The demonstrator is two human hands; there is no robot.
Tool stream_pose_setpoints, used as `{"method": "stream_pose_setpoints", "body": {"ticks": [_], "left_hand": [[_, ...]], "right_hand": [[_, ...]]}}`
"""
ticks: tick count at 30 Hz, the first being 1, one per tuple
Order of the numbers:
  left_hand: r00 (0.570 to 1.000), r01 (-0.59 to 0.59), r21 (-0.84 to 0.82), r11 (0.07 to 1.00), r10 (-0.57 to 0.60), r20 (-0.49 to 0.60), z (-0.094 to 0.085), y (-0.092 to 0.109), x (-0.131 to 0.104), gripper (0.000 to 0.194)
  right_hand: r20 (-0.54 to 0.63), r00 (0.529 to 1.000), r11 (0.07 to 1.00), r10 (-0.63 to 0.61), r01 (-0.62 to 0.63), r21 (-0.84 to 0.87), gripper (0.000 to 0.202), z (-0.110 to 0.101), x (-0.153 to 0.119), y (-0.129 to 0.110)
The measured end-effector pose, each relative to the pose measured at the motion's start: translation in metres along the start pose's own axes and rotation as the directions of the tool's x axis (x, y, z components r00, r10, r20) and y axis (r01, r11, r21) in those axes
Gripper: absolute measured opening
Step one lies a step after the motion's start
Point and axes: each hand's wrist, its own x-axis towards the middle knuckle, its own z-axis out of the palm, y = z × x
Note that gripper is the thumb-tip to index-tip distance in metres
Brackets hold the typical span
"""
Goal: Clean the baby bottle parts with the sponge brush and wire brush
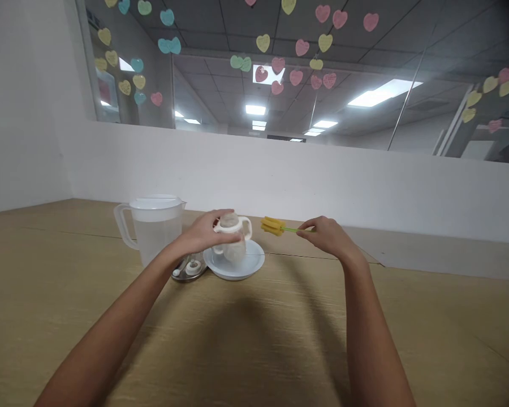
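My left hand [207, 231] is wrapped round a clear bottle [236, 251] with a white collar and white handles, held upright over a white bowl [254, 263]. Whether the bottle touches the bowl I cannot tell. To the right, my right hand [324, 234] pinches the thin green handle of a yellow sponge brush [273, 226]. The brush head points left toward the bottle, with a gap between them. Partly behind my left wrist is a metal tray [190, 277] holding a white ring-shaped part [193, 267] and another small white piece.
A lidded translucent pitcher [156, 223] stands on the wooden table [254, 350] at the left, behind my left forearm. A white wall [254, 169] runs along the table's far side, below a window with heart-shaped notes.
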Motion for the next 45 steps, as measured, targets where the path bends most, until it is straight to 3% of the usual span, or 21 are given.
{"method": "stream_pose_setpoints", "body": {"ticks": [2,5,10,15,22,29,33,38,41,45], "left_hand": [[0.985,-0.004,-0.035,0.999,0.01,0.171,0.009,0.009,-0.008,0.079],[0.93,-0.089,-0.007,0.996,0.086,0.357,0.034,0.016,-0.015,0.081],[0.847,-0.235,0.123,0.964,0.142,0.512,0.067,0.013,-0.019,0.077],[0.807,-0.265,0.137,0.955,0.141,0.574,0.07,0.009,-0.018,0.067],[0.796,-0.228,0.116,0.967,0.117,0.594,0.074,-0.002,-0.014,0.078],[0.805,-0.184,0.104,0.977,0.09,0.587,0.074,-0.003,-0.015,0.086],[0.815,-0.178,0.13,0.975,0.072,0.575,0.075,-0.001,-0.016,0.091],[0.814,-0.196,0.099,0.976,0.106,0.571,0.061,-0.001,-0.014,0.105],[0.861,-0.113,0.068,0.991,0.064,0.504,0.034,-0.002,-0.011,0.102],[0.944,0.003,0.05,0.999,-0.019,0.329,-0.007,-0.011,-0.005,0.076]], "right_hand": [[0.0,1.0,1.0,-0.003,0.003,0.003,0.023,0.002,0.001,0.002],[0.022,1.0,1.0,0.01,-0.01,-0.008,0.022,0.004,0.004,0.005],[0.1,0.995,1.0,0.017,-0.016,-0.012,0.019,0.01,0.008,0.008],[0.109,0.994,1.0,0.02,-0.019,-0.012,0.02,0.014,0.009,0.007],[0.117,0.993,0.998,0.005,0.001,-0.056,0.024,0.023,0.016,0.009],[0.232,0.972,0.993,0.04,-0.013,-0.115,0.03,0.047,0.032,0.022],[0.355,0.929,0.988,0.105,-0.057,-0.143,0.032,0.073,0.038,0.03],[0.537,0.824,0.982,0.179,-0.117,-0.147,0.033,0.11,0.039,0.035],[0.604,0.771,0.979,0.202,-0.136,-0.154,0.028,0.126,0.038,0.037],[0.662,0.716,0.974,0.221,-0.126,-0.189,0.021,0.137,0.037,0.038]]}}
